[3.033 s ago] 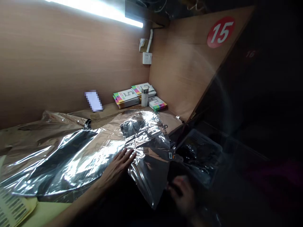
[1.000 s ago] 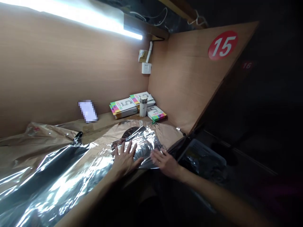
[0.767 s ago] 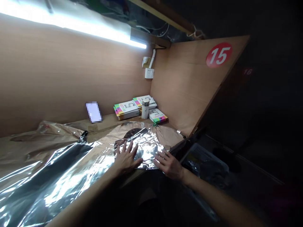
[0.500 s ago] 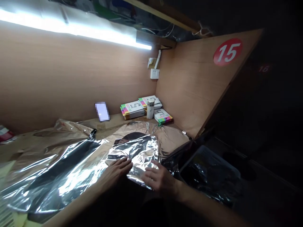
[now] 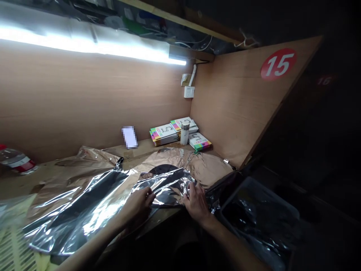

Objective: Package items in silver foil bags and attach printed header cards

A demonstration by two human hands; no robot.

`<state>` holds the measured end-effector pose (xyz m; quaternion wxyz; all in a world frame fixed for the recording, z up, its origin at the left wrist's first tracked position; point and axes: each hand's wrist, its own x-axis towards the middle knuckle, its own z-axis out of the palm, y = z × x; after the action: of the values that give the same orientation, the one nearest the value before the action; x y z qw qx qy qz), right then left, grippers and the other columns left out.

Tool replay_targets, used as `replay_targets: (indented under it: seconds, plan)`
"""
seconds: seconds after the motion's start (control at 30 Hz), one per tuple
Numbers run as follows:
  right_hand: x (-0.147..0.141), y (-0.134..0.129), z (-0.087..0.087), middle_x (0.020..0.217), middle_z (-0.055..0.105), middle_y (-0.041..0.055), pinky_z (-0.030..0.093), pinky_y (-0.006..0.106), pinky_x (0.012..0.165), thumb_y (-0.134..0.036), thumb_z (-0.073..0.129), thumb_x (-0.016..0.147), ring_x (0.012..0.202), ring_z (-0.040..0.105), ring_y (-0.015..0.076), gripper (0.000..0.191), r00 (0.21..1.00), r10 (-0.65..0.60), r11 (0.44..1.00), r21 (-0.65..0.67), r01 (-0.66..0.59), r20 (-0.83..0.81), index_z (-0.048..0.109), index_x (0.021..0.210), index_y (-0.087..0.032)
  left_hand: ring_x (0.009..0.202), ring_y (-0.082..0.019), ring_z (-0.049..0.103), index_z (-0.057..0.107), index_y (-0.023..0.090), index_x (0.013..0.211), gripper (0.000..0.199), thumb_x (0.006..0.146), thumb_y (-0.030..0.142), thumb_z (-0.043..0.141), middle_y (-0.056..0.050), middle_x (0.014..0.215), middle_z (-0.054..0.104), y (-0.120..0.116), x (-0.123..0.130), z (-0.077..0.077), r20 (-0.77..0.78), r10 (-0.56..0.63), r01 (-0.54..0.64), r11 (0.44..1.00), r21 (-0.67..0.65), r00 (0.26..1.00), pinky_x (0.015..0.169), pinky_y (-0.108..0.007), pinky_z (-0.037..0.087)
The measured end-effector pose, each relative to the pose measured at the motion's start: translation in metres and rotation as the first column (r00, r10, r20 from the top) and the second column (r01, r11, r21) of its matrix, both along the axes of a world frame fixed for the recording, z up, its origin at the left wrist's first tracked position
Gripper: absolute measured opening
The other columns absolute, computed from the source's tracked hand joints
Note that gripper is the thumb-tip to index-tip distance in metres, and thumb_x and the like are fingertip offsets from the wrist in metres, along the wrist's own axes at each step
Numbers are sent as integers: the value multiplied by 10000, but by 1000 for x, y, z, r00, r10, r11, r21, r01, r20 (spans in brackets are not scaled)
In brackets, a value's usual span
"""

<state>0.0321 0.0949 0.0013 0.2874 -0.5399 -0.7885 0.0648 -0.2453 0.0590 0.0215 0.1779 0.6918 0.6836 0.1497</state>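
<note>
A shiny silver plastic film sheet (image 5: 169, 188) lies creased on the table in front of me. My left hand (image 5: 141, 201) is closed at its near left corner, thumb and fingertips pinched together on the film. At the right side, my right hand (image 5: 197, 199) has its fingers bent over the film's edge, with the thumb against it. Behind the sheet, part of a dark round shape (image 5: 163, 169) shows; the sheet covers the rest. A larger silver film (image 5: 98, 210) spreads to the left, beneath my left forearm.
At the back stand stacked printed boxes (image 5: 165, 134), a white flask (image 5: 184, 133) and a blurred-out phone (image 5: 129, 137). A bottle (image 5: 18, 160) lies far left, above a yellow slatted crate (image 5: 17, 244). Right of the table is a clear plastic bin (image 5: 262, 210). A panel (image 5: 239, 101) bounds the right.
Both hands were resting flatter on the sheet; now their fingers are bent at its edges. The sheet's near edge has moved up, away from me. The view has shifted slightly left.
</note>
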Motion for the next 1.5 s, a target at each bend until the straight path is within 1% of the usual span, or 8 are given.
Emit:
replay_targets:
  seconds: [0.1, 0.2, 0.4, 0.5, 0.73, 1.03, 1.27, 1.5]
  plan:
    - [-1, -8, 18, 1431, 576, 196, 316, 589, 1164, -234, 653, 904, 1331, 504, 374, 624, 964, 202, 970, 101, -221, 175, 486, 1505, -207, 840, -241, 677, 645, 250, 1065, 190, 957, 359, 532, -32, 892, 746, -1, 2, 2, 22, -41, 41, 999, -6, 999, 716, -312, 435]
    - [6, -13, 24, 1610, 429, 170, 218, 608, 1241, -436, 766, 840, 1485, 368, 390, 838, 784, 539, 826, -9, -564, 308, 405, 1571, -244, 850, -239, 691, 646, 266, 1127, 222, 991, 368, 503, -39, 941, 749, -19, -1, 7, 14, -114, 115, 993, -22, 993, 719, -310, 471]
    - [29, -16, 22, 1588, 490, 132, 350, 465, 1212, -114, 652, 810, 1478, 432, 295, 731, 676, 705, 709, -167, -686, 214, 509, 1514, -250, 1457, -372, 426, 515, 403, 1500, 542, 968, 468, 597, -45, 1602, 478, -60, -23, 4, -214, -437, 452, 891, 30, 874, 1171, -535, 349]
    - [31, 6, 35, 1212, 750, 46, 509, 347, 1005, -145, 578, 866, 1141, 676, 229, 393, 722, 690, 677, -306, -669, -50, 729, 1207, -271, 1363, -312, 537, 624, 354, 1399, 412, 1032, 436, 455, -42, 1458, 628, -47, -31, 10, -100, -457, 460, 888, 4, 884, 1125, -448, 415]
    - [-2, 91, 28, 761, 712, 34, 425, 232, 618, -311, 612, 907, 716, 644, 180, 213, 963, 262, 842, -472, -261, -65, 718, 847, -137, 674, -251, 650, 682, 184, 704, 492, 946, 550, 459, -74, 676, 675, 51, -44, 46, -125, -220, 188, 955, -229, 968, 618, -313, 456]
    - [-20, 82, 18, 998, 777, 154, 488, 302, 744, -350, 552, 972, 937, 735, 276, 262, 988, 79, 928, -371, -23, 134, 736, 1043, -177, 1152, -305, 656, 567, 221, 1408, 487, 1026, 479, 409, -156, 1324, 666, 77, 19, 25, -214, -371, 387, 922, 35, 904, 946, -408, 513]
    - [-34, 62, 29, 1138, 739, 267, 545, 436, 856, -305, 507, 1000, 1055, 721, 363, 388, 970, -57, 950, -285, 126, 236, 656, 1282, -84, 1575, -373, 202, 274, 248, 1647, 815, 994, 723, 376, -131, 1711, 233, 49, 36, -8, -314, -471, 502, 865, 20, 824, 1252, -593, 164]
    - [-52, 38, 7, 1641, 396, 170, 195, 561, 1254, -478, 320, 1090, 1542, 307, 316, 596, 944, 205, 978, -14, -208, 258, 383, 1595, -167, 1588, -300, 187, 273, 303, 1642, 651, 1067, 608, 281, -75, 1714, 216, 46, 28, -18, -331, -455, 486, 874, 13, 827, 1275, -556, 126]
